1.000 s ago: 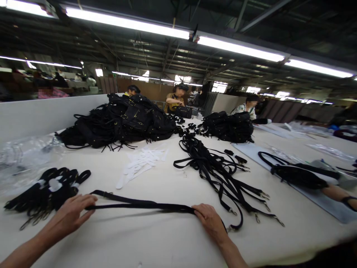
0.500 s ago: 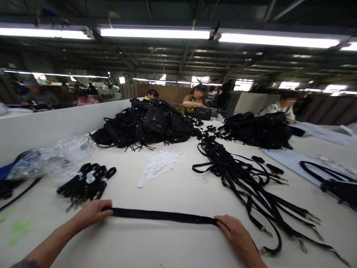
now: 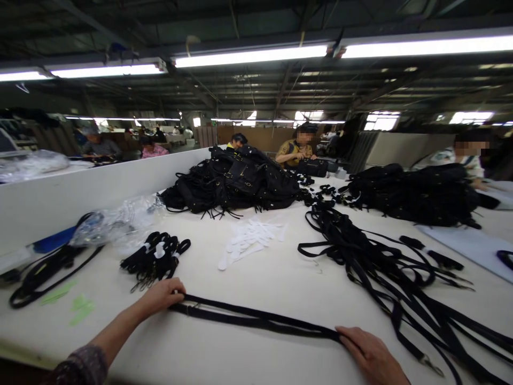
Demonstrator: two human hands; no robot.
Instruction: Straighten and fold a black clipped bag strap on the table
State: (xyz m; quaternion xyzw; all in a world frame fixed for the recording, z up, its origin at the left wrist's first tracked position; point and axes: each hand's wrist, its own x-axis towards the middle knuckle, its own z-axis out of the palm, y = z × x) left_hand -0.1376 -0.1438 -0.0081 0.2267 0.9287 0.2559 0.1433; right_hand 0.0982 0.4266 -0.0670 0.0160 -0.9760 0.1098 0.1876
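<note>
A black strap stretches low over the white table, doubled into two lengths with a narrow gap between them. A small metal piece shows on it close to its left end. My left hand is closed round that end. At the other end my right hand grips the strap with thumb and fingers together. Just beyond my left hand lie bundled black straps with white bands and metal hooks. To the right of my right hand spreads a heap of loose black straps, metal clips on their ends.
White paper strips lie mid-table. Behind them rise piles of black bags and more black bags. Clear plastic bags rest by the low white partition. A co-worker handles a black bag across the table.
The view has turned left. The strap's two lengths, lying together before, are now apart, and its small metal piece has come into sight. Both hands still hold the ends.
</note>
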